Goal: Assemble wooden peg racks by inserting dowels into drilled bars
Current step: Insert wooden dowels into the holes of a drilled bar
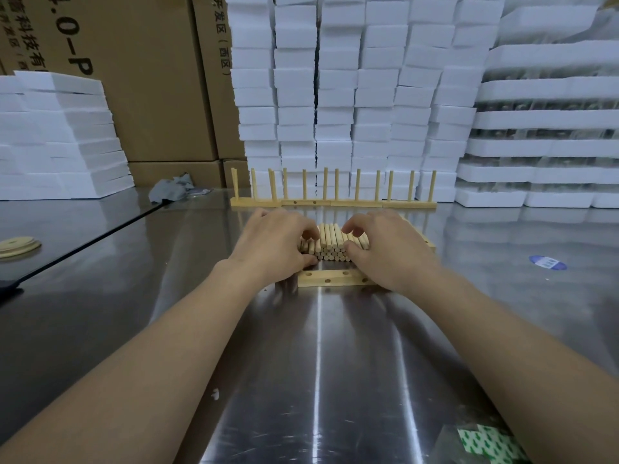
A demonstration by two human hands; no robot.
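A pile of loose wooden dowels lies on the steel table between my hands. My left hand curls its fingers over the pile's left side and pinches dowels there. On the right side my right hand does the same with bent fingers. Just in front of the pile lies a drilled wooden bar with holes showing, both its ends under my hands. Behind the pile stand finished peg racks in a row, their dowels upright.
White foam blocks are stacked high behind the racks and at the left. Cardboard boxes stand at the back left. A grey rag, round wooden discs, a blue sticker and a green-patterned bag lie on the table.
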